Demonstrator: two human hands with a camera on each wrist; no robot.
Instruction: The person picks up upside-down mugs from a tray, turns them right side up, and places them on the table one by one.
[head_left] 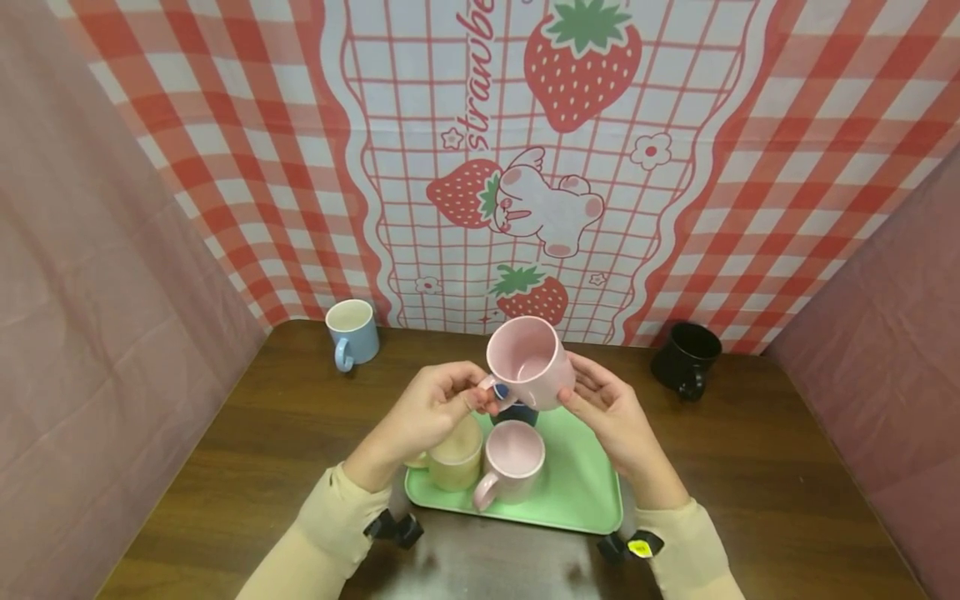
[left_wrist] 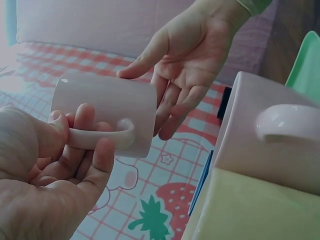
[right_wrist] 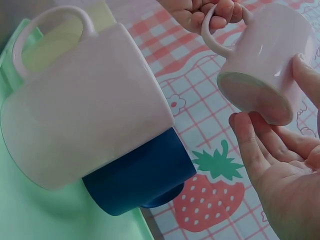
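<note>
A pink mug (head_left: 534,367) is held up over the green tray (head_left: 581,467), its opening toward the head camera. My left hand (head_left: 431,408) pinches its handle between thumb and fingers. At the mug's other side is my right hand (head_left: 615,417), the thumb on the wall and the fingers by the base, as the right wrist view shows. A second pink mug (head_left: 515,458) stands upright on the tray beside a yellow mug (head_left: 455,458). Behind them a dark blue mug (right_wrist: 142,172) is mostly hidden in the head view by the held mug.
A light blue mug (head_left: 354,333) stands at the back left of the wooden table (head_left: 247,442), and a black mug (head_left: 684,358) at the back right. A strawberry-print checked cloth (head_left: 285,167) hangs behind, with pink cloth at both sides.
</note>
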